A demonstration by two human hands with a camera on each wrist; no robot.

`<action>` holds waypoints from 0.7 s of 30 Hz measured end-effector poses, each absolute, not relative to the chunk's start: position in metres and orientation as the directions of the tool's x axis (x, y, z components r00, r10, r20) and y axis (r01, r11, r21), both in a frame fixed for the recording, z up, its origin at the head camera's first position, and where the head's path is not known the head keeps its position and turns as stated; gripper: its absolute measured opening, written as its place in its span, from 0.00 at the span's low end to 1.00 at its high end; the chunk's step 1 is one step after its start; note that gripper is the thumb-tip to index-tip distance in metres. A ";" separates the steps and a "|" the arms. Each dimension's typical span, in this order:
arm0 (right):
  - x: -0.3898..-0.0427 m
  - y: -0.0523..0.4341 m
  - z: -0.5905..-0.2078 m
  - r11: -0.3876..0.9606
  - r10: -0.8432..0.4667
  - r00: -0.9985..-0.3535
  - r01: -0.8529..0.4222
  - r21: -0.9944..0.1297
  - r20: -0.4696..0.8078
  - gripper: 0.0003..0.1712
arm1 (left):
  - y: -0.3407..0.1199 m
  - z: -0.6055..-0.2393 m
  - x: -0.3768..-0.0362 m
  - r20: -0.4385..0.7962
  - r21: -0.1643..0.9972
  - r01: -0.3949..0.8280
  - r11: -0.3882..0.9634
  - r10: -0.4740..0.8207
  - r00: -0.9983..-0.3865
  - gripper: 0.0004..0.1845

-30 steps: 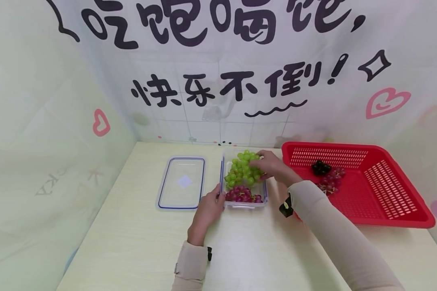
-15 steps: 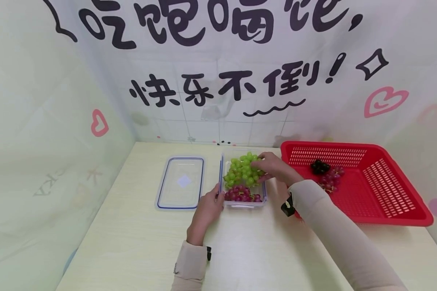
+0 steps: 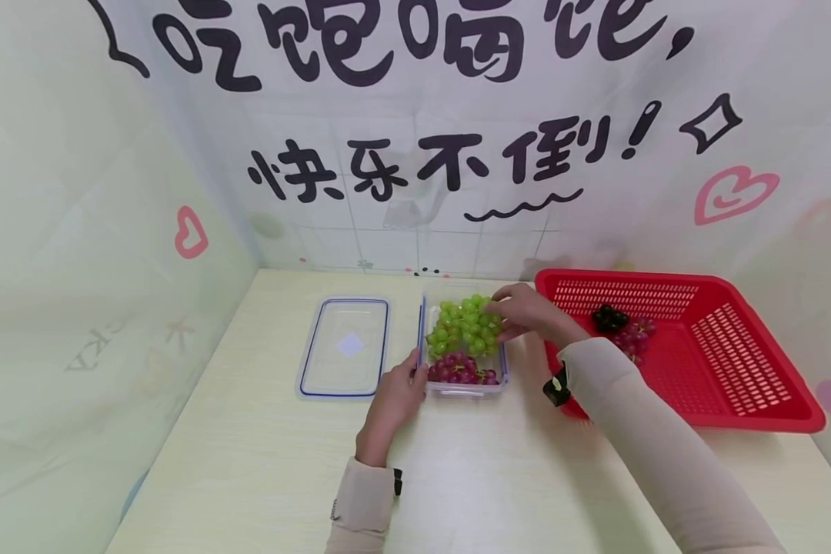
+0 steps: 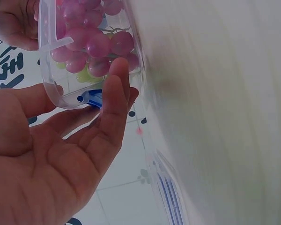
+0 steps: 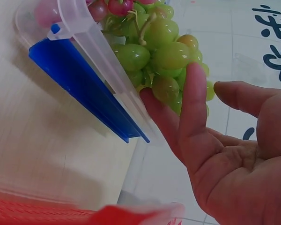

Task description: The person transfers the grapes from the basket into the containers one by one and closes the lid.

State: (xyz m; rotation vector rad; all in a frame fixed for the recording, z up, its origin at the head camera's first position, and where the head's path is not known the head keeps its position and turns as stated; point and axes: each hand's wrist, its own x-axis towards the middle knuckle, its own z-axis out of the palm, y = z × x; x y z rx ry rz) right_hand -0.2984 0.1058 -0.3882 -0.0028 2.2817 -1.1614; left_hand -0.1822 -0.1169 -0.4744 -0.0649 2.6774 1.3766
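Here, right hand [image 3: 526, 314] fingers straight on green grapes [image 3: 464, 326], left hand [image 3: 398, 396] grip relaxed against container [image 3: 465, 386]

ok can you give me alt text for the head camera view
A person's right hand touches a bunch of green grapes in a clear plastic container that also holds red grapes, while the left hand steadies its near left corner. The container's lid lies to the left; a red basket with more grapes sits to the right.
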 end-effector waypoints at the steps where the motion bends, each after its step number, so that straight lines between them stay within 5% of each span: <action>1: -0.299 0.106 -0.388 0.630 -0.247 -0.838 0.242 -0.738 -0.486 0.31 | -0.117 -0.474 -0.182 -0.134 0.807 -0.096 0.583 0.021 -0.991 0.28; 21: -0.304 0.116 -0.385 0.644 -0.203 -0.865 0.236 -0.728 -0.459 0.25 | -0.117 -0.476 -0.184 -0.141 0.803 -0.105 0.586 0.016 -0.990 0.28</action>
